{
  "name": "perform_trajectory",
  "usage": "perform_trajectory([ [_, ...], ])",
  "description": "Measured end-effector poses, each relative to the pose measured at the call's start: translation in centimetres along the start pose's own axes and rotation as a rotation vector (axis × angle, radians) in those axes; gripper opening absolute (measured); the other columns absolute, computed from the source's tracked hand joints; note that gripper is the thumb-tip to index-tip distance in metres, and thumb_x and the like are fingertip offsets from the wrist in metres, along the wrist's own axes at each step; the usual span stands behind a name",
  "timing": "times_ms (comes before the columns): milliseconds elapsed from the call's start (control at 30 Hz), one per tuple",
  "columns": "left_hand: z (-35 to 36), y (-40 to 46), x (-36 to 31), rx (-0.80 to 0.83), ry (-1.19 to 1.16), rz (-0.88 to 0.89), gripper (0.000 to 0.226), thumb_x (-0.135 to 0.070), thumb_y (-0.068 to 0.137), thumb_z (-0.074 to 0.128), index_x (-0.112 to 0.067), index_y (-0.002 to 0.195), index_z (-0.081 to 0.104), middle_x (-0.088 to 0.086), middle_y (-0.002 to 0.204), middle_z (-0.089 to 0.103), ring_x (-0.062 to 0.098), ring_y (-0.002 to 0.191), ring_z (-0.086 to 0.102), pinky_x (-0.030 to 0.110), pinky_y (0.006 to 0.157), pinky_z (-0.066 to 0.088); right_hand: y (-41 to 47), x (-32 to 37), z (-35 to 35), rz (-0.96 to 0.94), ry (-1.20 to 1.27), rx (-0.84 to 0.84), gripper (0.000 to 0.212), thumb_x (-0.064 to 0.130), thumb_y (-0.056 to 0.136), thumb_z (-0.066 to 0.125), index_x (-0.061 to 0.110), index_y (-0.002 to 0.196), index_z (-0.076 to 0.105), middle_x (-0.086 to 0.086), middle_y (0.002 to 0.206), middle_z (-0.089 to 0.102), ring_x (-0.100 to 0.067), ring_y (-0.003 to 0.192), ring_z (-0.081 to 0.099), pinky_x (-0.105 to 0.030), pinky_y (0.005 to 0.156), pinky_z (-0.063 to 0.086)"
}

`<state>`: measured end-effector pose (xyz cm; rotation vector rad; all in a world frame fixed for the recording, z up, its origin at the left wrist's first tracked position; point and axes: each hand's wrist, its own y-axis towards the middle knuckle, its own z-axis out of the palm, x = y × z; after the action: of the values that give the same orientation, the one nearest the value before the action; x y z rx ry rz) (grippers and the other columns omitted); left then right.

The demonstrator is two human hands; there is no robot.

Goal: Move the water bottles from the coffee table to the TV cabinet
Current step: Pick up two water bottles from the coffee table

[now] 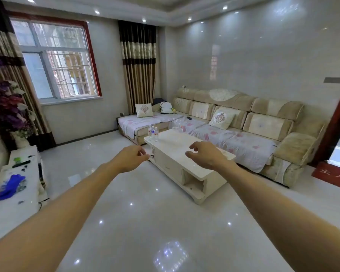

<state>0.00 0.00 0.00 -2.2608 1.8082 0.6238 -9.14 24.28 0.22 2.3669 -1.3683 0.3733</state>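
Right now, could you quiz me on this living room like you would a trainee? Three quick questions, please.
1. True or false: the water bottles stand at the far end of the coffee table.
2. What does the left hand hold? A) a bottle B) a cushion C) nothing
3. Fill in: the blue gloves lie on the ___ at the left.

Key: 1 true. 2 C; the right hand is empty too, both open over the floor. 3 TV cabinet.
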Motion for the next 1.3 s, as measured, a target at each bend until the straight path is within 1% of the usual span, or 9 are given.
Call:
perform_trajectory([
  [133,0.1,6.7,1.2,0.023,-0.029,0.000,0.035,-0.037,0.094,0.053,-0.013,0.119,0.060,0.006,0.118,0.063,0.014,0.095,0.053,0.026,0.082,0.041,6.1,-0.3,1.6,0.048,0.013,0.030,0.050,0.046,0.091,0.051,0.016,0.130,0.056,-0.005,0.135,0.058,-0.023,0.121,0.055,-0.038,0.101,0.045],
  [267,0.5,13.1,2.1,0.039,-0.060,0.021,0.029,-0.032,0.093,0.056,-0.014,0.115,0.061,0.003,0.108,0.062,0.014,0.092,0.055,0.025,0.079,0.042,12.2,-0.9,3.3,0.057,-0.011,0.027,0.049,0.045,0.092,0.051,0.015,0.130,0.055,-0.006,0.134,0.058,-0.023,0.118,0.056,-0.037,0.098,0.046],
  [400,2.7,19.5,4.0,0.075,-0.042,0.043,0.028,-0.032,0.092,0.057,-0.015,0.114,0.061,0.003,0.111,0.063,0.014,0.092,0.057,0.024,0.079,0.043,17.6,-2.8,6.7,0.048,-0.108,0.078,0.048,0.046,0.092,0.049,0.018,0.132,0.052,-0.005,0.134,0.056,-0.024,0.118,0.056,-0.038,0.096,0.046],
  [533,5.5,26.4,5.9,0.132,-0.004,0.034,0.031,-0.032,0.092,0.057,-0.014,0.117,0.059,0.005,0.113,0.063,0.016,0.094,0.058,0.025,0.080,0.045,24.6,-5.6,10.0,0.037,-0.196,0.131,0.050,0.047,0.092,0.047,0.018,0.133,0.051,-0.005,0.136,0.055,-0.024,0.119,0.055,-0.038,0.096,0.047],
  [800,8.1,43.8,8.9,0.163,0.025,-0.037,0.035,-0.031,0.093,0.056,-0.014,0.123,0.058,0.008,0.122,0.059,0.014,0.095,0.054,0.026,0.087,0.046,42.7,-8.7,13.2,-0.013,-0.146,0.190,0.050,0.045,0.093,0.046,0.017,0.134,0.050,-0.005,0.138,0.053,-0.024,0.121,0.055,-0.039,0.099,0.046],
  [900,8.3,50.3,9.7,0.119,-0.030,-0.069,0.033,-0.030,0.094,0.055,-0.013,0.122,0.058,0.008,0.121,0.060,0.014,0.095,0.055,0.025,0.085,0.046,49.8,-9.7,13.9,-0.025,-0.130,0.194,0.049,0.044,0.093,0.047,0.015,0.133,0.051,-0.007,0.137,0.054,-0.024,0.120,0.056,-0.039,0.099,0.048],
  [967,8.7,54.1,10.7,0.128,-0.034,-0.065,0.032,-0.029,0.094,0.055,-0.012,0.121,0.059,0.009,0.120,0.060,0.014,0.095,0.055,0.026,0.085,0.046,53.9,-10.3,14.9,-0.030,-0.127,0.209,0.049,0.042,0.093,0.048,0.015,0.133,0.052,-0.008,0.136,0.055,-0.025,0.119,0.056,-0.039,0.098,0.048],
  [1133,10.7,64.3,15.3,0.136,-0.064,-0.096,0.033,-0.030,0.094,0.056,-0.011,0.121,0.060,0.009,0.120,0.061,0.017,0.097,0.057,0.028,0.087,0.048,64.8,-11.8,18.7,-0.032,-0.140,0.244,0.048,0.040,0.092,0.047,0.015,0.132,0.052,-0.007,0.135,0.055,-0.026,0.119,0.055,-0.038,0.095,0.046],
  [1300,12.4,76.3,21.7,0.135,-0.102,-0.107,0.035,-0.031,0.093,0.056,-0.011,0.122,0.059,0.009,0.120,0.061,0.017,0.098,0.058,0.031,0.090,0.050,77.6,-12.5,23.2,-0.036,-0.165,0.248,0.048,0.040,0.092,0.049,0.016,0.132,0.052,-0.007,0.135,0.055,-0.025,0.119,0.055,-0.037,0.096,0.046],
])
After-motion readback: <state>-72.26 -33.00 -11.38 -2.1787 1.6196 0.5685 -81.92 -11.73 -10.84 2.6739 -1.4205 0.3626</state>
